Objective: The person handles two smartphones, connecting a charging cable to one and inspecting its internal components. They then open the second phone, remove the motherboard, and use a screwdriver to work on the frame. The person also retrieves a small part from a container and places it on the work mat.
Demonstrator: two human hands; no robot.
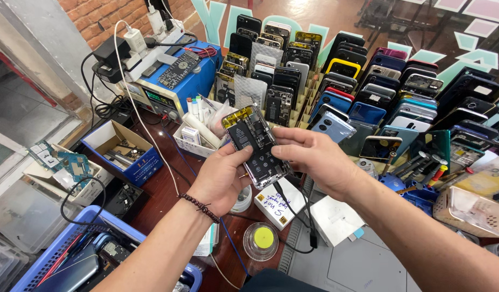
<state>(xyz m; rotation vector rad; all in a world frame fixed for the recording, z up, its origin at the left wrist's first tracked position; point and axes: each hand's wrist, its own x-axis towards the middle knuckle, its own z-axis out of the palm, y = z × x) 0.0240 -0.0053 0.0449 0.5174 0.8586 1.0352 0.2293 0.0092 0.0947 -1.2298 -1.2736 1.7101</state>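
An opened smartphone (pixel 255 141) with its back removed shows a black battery and circuit parts. It is held tilted above the workbench. My left hand (pixel 220 178) cups it from below, a beaded bracelet on that wrist. My right hand (pixel 314 157) grips its right edge, fingers curled over the lower part. A black cable (pixel 301 216) hangs from under the phone down to the grey mat.
Racks of several phones (pixel 368 92) stand behind. A blue power supply (pixel 171 86) sits at back left, a blue cardboard box (pixel 119 151) and a blue basket (pixel 60 254) to the left. A round clear container with a yellow centre (pixel 262 239), screwdrivers (pixel 422 167) and a grey mat (pixel 347 259) lie nearby.
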